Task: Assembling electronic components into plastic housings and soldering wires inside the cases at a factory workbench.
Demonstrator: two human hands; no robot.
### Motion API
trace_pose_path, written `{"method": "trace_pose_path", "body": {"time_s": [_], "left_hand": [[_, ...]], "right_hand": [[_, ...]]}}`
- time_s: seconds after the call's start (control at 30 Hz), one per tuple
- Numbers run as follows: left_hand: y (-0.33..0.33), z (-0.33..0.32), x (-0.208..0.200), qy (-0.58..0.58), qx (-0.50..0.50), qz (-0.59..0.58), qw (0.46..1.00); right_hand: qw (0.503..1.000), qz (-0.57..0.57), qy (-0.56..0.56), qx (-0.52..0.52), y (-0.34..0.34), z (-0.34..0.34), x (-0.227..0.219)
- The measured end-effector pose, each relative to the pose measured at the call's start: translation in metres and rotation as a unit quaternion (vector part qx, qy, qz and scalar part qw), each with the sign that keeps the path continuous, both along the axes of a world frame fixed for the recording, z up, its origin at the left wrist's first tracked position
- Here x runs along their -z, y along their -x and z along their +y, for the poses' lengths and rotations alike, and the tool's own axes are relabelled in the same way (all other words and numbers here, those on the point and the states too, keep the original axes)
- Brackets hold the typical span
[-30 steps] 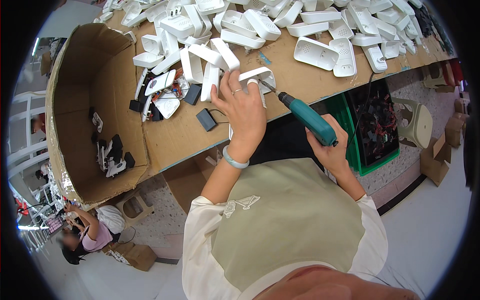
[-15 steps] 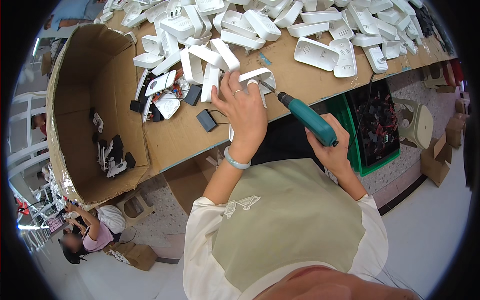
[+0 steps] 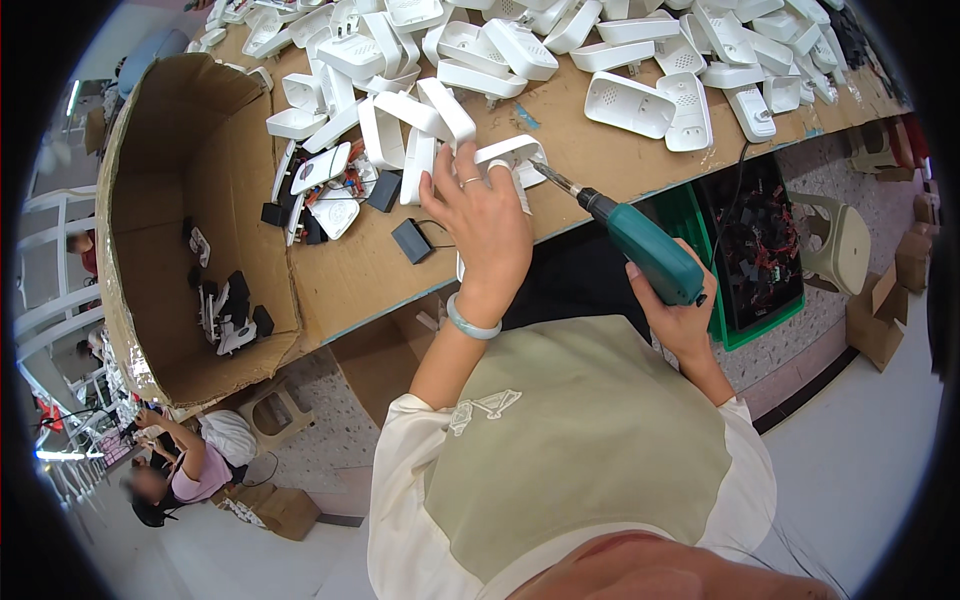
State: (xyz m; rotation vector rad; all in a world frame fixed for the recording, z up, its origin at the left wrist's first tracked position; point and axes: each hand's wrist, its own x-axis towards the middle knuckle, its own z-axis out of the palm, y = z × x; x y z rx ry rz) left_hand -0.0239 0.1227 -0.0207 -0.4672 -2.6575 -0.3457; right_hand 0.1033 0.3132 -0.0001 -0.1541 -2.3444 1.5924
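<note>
Left hand (image 3: 488, 230): ring on one finger, pale bracelet (image 3: 472, 318) at the wrist; fingers partly spread, a white housing (image 3: 512, 148) being held beneath them at the near edge of the worktable (image 3: 340, 292). The underside of the grip is hidden by the hand.

Right hand (image 3: 685, 312): closed around a green electric screwdriver (image 3: 648, 248), its bit pointed toward the open end of the white housing; whether the rim is touched by the tip cannot be clearly told.

Loose stock: many white shells (image 3: 520, 50), heaped along the far side of the worktable, some open side up.

Left of the left hand: one dark grey block (image 3: 411, 242) with a thin cable; beyond it, white covers (image 3: 333, 212) lying among coloured wires.

At far left: a cardboard box (image 3: 230, 140), open toward the worktable, in which black-and-white parts (image 3: 233, 312) are contained.

At right, below the worktable edge: a green crate (image 3: 768, 329), by which a black tray of dark parts and red wires is held; a beige stool (image 3: 848, 245) is placed beside it.
</note>
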Motion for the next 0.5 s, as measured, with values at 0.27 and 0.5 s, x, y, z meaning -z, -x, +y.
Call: {"method": "trace_pose_path", "body": {"time_s": [0.27, 0.5], "left_hand": [[-0.015, -0.037, -0.031, -0.146, 0.032, -0.014, 0.989], [-0.050, -0.116, -0.042, -0.170, 0.163, -0.114, 0.965]], "right_hand": [[1.000, 0.014, 0.006, 0.007, -0.004, 0.002, -0.003], [0.999, 0.017, 0.032, 0.025, -0.006, 0.003, -0.003]]}}
